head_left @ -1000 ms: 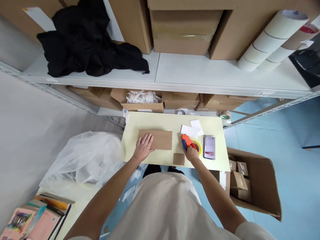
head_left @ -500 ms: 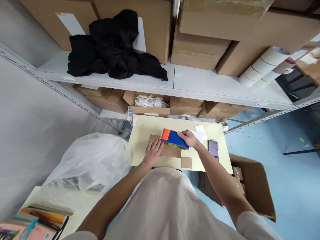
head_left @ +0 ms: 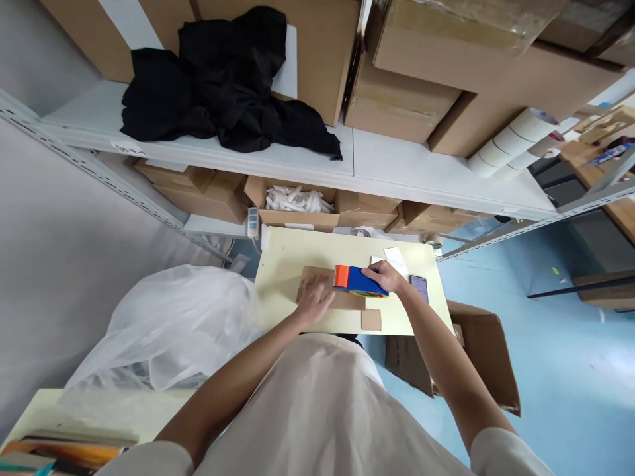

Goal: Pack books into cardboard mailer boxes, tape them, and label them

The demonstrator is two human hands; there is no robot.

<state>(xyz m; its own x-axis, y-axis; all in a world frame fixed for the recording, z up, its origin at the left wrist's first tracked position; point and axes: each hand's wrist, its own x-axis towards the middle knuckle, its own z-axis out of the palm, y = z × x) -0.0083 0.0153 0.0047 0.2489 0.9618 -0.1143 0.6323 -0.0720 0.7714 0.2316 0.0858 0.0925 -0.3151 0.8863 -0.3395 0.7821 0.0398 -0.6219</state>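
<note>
In my right hand (head_left: 384, 275) is a blue tape dispenser (head_left: 364, 281) with an orange front end, its fingers wrapped round the rear. The dispenser is above the right part of a flat brown cardboard piece (head_left: 347, 302) on the pale yellow table (head_left: 278, 264). My left hand (head_left: 315, 299) lies on the cardboard's left part, fingers stretched out and slightly blurred, holding nothing. Close to the table's front edge is a small square of cardboard (head_left: 371, 320). Whether tape runs from the dispenser to the cardboard I cannot tell.
White papers (head_left: 395, 259) and a phone (head_left: 419, 287) lie at the table's right. Behind stands a shelf (head_left: 297, 158) with boxes, black cloth (head_left: 223, 86) and tape rolls (head_left: 513, 142). A clear plastic bag (head_left: 169, 324) bulges at left; an open carton (head_left: 481, 344) sits at right.
The tape dispenser in my right hand has shifted right along the cardboard. My left hand has moved a little, its fingers further from the dispenser. The camera view has also shifted.
</note>
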